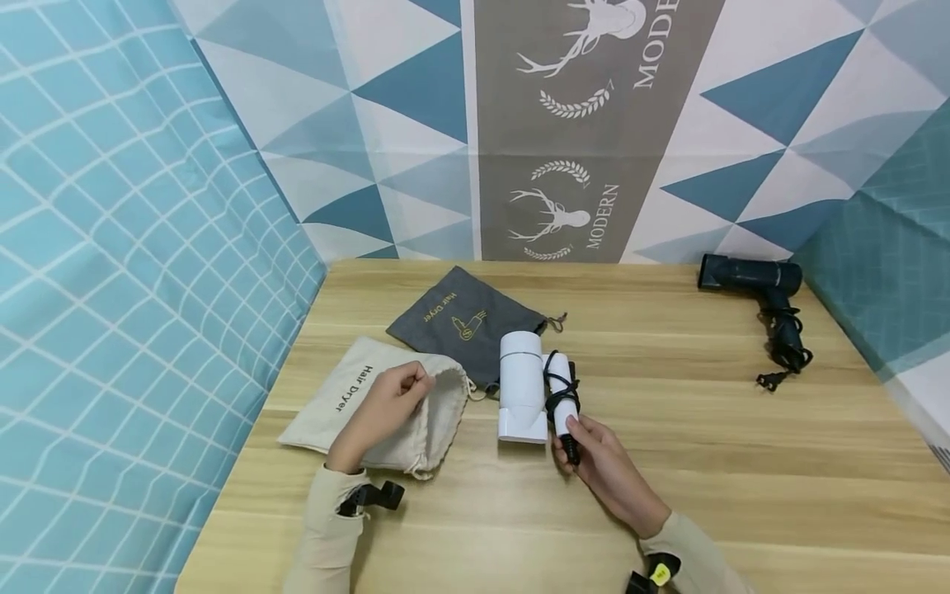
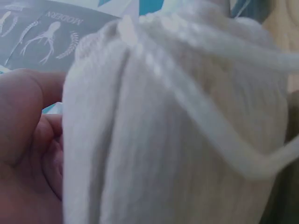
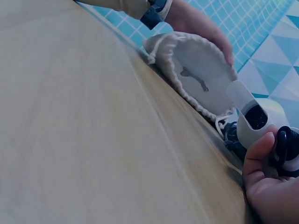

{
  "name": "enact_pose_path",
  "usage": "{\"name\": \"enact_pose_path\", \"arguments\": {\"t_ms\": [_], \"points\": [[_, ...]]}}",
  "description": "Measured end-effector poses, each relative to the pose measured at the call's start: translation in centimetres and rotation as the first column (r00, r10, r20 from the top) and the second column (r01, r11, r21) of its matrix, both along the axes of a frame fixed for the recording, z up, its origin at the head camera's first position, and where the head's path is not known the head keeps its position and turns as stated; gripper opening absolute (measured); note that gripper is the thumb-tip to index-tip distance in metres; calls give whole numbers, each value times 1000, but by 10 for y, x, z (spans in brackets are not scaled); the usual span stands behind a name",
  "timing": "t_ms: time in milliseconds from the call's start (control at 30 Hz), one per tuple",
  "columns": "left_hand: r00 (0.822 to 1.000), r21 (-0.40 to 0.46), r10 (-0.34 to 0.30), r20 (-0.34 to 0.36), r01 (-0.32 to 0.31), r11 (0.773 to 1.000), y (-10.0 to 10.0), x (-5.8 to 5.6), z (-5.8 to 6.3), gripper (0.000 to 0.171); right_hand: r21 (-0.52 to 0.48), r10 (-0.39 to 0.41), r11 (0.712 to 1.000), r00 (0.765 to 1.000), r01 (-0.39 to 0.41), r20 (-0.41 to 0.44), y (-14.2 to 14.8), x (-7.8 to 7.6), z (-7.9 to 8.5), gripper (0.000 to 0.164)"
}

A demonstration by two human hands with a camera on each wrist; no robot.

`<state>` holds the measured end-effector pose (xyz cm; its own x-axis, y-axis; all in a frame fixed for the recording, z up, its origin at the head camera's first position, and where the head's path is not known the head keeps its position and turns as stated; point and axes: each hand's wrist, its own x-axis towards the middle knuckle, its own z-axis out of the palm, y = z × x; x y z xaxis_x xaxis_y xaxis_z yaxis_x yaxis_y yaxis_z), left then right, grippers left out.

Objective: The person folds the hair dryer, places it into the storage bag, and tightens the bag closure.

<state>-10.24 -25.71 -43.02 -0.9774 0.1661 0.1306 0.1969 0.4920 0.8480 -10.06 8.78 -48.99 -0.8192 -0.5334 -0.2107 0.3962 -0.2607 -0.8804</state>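
Observation:
My left hand [image 1: 386,408] pinches the rim of a cream drawstring pouch [image 1: 334,408] lettered "Hair Dryer", holding its mouth open toward the right. Pale cloth and a loose cord fill most of the left wrist view. In my right hand [image 1: 612,472] is the handle of a white hair dryer [image 1: 522,381], its black cord wound round that handle. The dryer is beside the pouch's mouth, outside it. The right wrist view shows the dryer's nozzle [image 3: 240,93] pointing toward the gaping pouch [image 3: 201,72].
A dark grey "Hair Dryer" pouch [image 1: 475,309] lies flat behind the cream one, partly covered by it. A black hair dryer [image 1: 750,274] with a wrapped cord rests at the table's back right. Patterned cloth walls border the wooden table [image 1: 742,462].

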Motion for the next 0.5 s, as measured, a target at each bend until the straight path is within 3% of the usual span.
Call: {"name": "enact_pose_path", "arguments": {"t_ms": [100, 367, 500], "points": [[1000, 47, 3, 11, -4, 999, -3, -3, 4, 27, 28, 6, 1000, 1000, -5, -28, -1, 0, 0, 49], [999, 67, -22, 34, 19, 998, -7, -9, 9, 25, 113, 62, 992, 991, -49, -119, -9, 14, 0, 41], [1000, 86, 22, 14, -23, 996, -5, -11, 8, 25, 139, 90, 988, 982, -67, -167, -17, 21, 0, 36]]}}
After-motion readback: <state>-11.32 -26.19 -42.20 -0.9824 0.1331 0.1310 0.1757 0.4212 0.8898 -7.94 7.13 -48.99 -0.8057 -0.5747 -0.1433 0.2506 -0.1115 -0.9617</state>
